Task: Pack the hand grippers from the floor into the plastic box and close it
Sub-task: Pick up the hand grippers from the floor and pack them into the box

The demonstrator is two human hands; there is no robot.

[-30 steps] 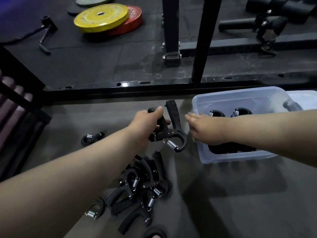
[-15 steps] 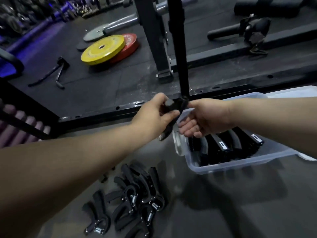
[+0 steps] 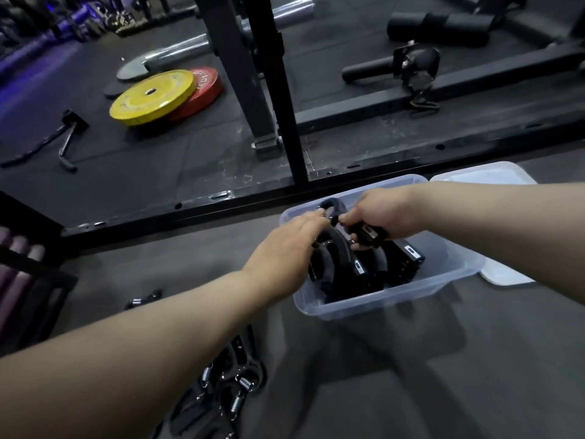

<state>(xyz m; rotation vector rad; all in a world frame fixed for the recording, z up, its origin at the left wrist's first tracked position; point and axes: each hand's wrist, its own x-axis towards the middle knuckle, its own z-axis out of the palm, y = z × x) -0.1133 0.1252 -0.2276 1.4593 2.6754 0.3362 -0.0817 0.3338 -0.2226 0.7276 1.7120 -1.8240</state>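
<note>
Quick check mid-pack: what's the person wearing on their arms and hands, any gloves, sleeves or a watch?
Nothing shows. The left hand and right hand are ungloved, with no rings in view. The left forearm and right forearm are bare as far as the frame reaches: no sleeves, watch, bands or markings.

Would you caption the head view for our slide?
Right hand grips a hand gripper over the plastic box; left hand touches it.

Right hand point(image 3: 389, 213) took hand gripper point(image 3: 365, 232), lowered it into plastic box point(image 3: 395, 299).
</note>
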